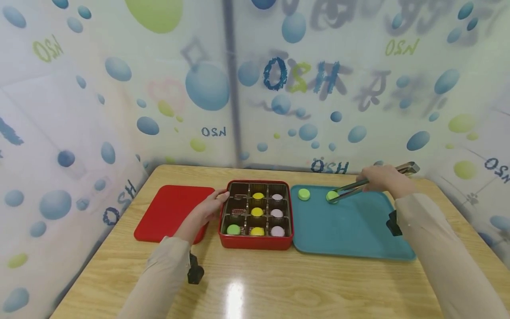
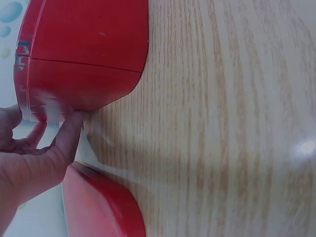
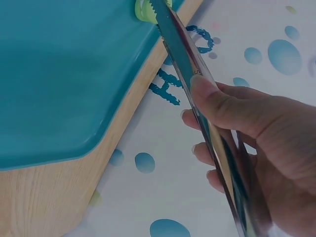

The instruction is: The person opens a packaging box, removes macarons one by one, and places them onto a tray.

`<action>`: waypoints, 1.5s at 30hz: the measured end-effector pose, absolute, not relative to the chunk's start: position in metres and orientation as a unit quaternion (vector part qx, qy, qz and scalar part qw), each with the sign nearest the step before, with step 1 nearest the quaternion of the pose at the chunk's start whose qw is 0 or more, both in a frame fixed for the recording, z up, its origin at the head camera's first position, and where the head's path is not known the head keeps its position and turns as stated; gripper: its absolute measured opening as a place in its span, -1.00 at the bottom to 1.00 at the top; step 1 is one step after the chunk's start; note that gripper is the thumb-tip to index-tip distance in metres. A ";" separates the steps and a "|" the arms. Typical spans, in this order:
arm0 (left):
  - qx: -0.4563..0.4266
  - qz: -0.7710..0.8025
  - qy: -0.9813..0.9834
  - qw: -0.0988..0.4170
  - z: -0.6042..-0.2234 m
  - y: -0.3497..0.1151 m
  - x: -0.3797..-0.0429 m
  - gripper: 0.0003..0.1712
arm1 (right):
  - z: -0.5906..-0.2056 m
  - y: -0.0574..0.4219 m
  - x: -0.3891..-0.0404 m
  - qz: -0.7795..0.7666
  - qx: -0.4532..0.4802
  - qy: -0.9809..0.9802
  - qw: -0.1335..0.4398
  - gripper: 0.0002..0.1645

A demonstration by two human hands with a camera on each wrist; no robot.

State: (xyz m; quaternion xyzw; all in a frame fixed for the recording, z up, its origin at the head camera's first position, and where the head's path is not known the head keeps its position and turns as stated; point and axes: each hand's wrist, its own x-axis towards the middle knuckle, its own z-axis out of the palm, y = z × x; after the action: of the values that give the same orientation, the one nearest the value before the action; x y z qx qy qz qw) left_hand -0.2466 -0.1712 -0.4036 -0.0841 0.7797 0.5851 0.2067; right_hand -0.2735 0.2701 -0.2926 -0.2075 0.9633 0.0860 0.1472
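My left hand [image 1: 209,207] holds the left side of a red box [image 1: 256,242], thumb on its outer wall and fingertips at the rim. A dark divider inside has three columns: yellow macarons [image 1: 257,212] in the middle, pale lilac macarons [image 1: 276,213] on the right. In the left column, a green macaron [image 1: 233,229] sits in the front compartment; the two behind are bare. My right hand [image 1: 380,179] grips metal tongs [image 3: 197,98], thumb on one arm and fingers on the other. The tong tips are around a green macaron [image 1: 332,197] on the blue tray [image 1: 350,230].
Another green macaron [image 1: 304,194] lies in the tray's back left corner. A red lid [image 1: 171,212] lies on the wooden table [image 1: 239,283], left of the box. Behind the table's far edge hangs a white curtain [image 1: 279,124] with blue and green dots.
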 end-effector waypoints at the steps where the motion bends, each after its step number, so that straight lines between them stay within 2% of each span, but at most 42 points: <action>1: -0.083 0.585 0.780 0.206 -0.404 -0.171 -0.247 -0.33 | -0.293 0.270 -0.273 0.087 -0.206 0.963 0.149 -0.56; 8: -0.081 0.589 0.777 0.206 -0.403 -0.170 -0.246 -0.34 | -0.294 0.273 -0.270 0.097 -0.213 0.963 0.136 -0.51; 20: -0.078 0.593 0.775 0.205 -0.403 -0.170 -0.245 -0.32 | -0.290 0.269 -0.265 0.069 -0.213 0.972 0.075 -0.42; 33: -0.078 0.595 0.773 0.207 -0.401 -0.169 -0.245 -0.31 | -0.284 0.252 -0.263 0.032 -0.247 0.967 0.050 -0.49; 45: -0.082 0.598 0.770 0.208 -0.401 -0.168 -0.245 -0.33 | -0.274 0.226 -0.256 0.025 -0.313 0.949 -0.008 -0.46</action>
State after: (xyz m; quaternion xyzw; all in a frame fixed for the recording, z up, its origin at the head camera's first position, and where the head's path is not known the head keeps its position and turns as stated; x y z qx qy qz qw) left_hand -0.2449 -0.1677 -0.4009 -0.0815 0.7702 0.5976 0.2075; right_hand -0.2563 0.2257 -0.2736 -0.3129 0.9494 0.0252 -0.0075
